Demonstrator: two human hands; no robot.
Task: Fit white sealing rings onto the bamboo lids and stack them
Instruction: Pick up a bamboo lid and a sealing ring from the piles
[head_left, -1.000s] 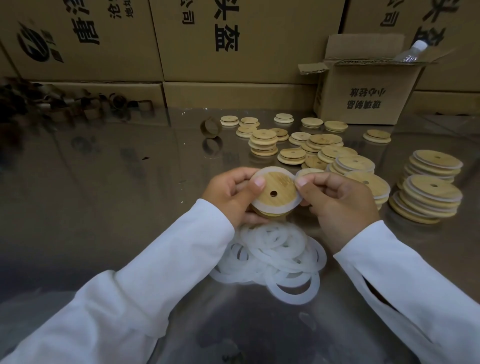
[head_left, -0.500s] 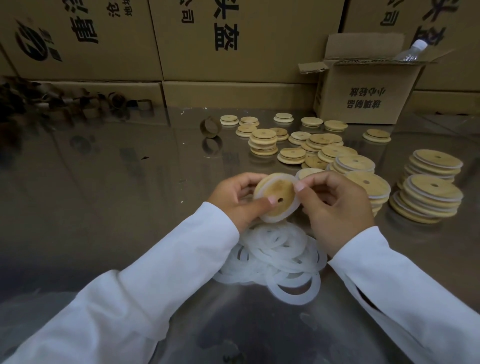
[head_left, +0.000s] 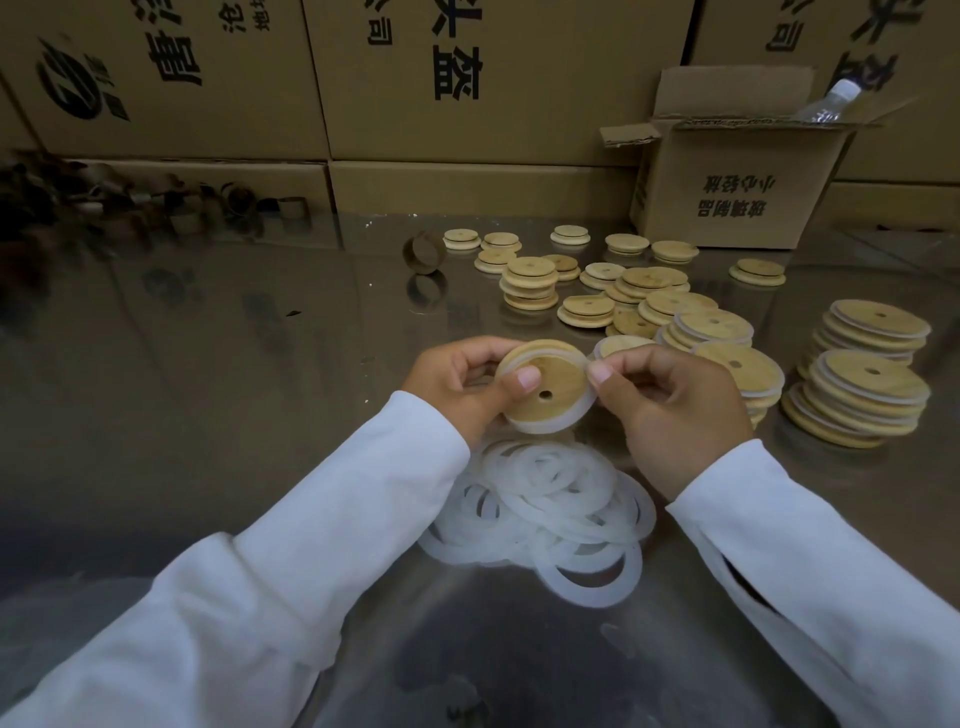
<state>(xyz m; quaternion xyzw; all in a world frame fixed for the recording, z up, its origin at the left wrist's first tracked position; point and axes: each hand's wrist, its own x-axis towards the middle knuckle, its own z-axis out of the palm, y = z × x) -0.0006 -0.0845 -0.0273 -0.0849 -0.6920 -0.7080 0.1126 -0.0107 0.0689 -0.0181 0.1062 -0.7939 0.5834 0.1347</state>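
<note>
Turning the bamboo lid (head_left: 545, 387) face-on vs. before, L hand (head_left: 457, 387) gripped it; R hand (head_left: 670, 405) pinched its white sealing ring (head_left: 548, 426) beside that grip (nearly seated, prob.).

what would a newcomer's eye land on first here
Dead centre, the left hand and right hand hold a bamboo lid with a white ring round its rim. Just below lies a heap of white sealing rings, and at the right stand stacks of ringed lids on the glossy table.
</note>
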